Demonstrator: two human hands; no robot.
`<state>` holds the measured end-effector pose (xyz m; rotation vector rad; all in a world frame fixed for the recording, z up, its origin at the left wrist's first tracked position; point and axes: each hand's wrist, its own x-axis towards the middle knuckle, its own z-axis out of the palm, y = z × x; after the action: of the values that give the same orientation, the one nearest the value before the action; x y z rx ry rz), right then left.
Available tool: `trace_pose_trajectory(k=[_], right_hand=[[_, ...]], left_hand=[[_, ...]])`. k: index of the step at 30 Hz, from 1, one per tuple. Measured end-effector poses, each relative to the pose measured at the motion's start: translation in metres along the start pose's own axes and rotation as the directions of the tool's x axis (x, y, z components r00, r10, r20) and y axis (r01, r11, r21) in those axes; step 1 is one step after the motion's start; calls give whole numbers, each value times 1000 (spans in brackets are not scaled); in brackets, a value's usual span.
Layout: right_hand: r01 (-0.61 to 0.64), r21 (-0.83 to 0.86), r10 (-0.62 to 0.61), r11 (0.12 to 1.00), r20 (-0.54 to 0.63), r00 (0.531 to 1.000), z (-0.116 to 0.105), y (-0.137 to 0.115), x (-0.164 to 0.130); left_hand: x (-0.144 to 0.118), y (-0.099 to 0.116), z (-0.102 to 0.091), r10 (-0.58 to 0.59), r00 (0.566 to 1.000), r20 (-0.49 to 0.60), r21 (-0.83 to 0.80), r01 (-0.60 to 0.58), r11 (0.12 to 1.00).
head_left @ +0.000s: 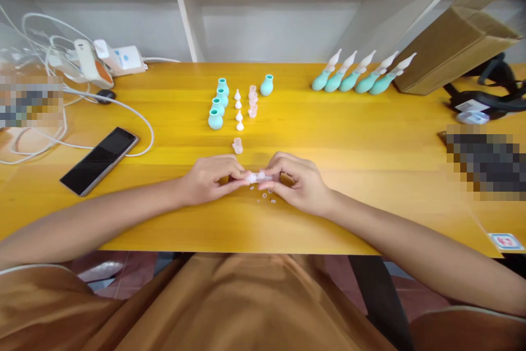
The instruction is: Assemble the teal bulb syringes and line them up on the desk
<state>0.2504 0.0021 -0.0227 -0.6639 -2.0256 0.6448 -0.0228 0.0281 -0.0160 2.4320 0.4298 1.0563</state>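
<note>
Over the front of the table, my left hand (213, 178) pinches the white end of a small piece. My right hand (302, 184) grips the clear plastic connector (258, 177) at its other end. Both hands are closed, and the two parts meet between them; whether they are joined I cannot tell. Tiny clear rings (264, 195) and bits lie just below the fingers. A pinkish clear connector (237, 145) stands just beyond my left hand. Farther back are white nozzle tips (239, 116), more pinkish connectors (252, 110) and teal rubber bulbs (215, 119) in short rows.
Several teal bulb aspirators with white nozzles (362, 74) lean in a row at the back right, beside a cardboard box (456, 47). A phone (99, 161) and tangled white cables (150, 132) lie left, near plugs and adapters (125, 61). A black strap (485, 100) is far right.
</note>
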Motion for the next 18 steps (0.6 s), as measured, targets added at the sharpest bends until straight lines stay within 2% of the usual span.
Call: trace_pose_trajectory(k=[18], right_hand=[[80,-57,-79,995,20,997,-6,-1,4]], left_hand=[[1,-2,-1,1,1000,7,-1,-1,1000]])
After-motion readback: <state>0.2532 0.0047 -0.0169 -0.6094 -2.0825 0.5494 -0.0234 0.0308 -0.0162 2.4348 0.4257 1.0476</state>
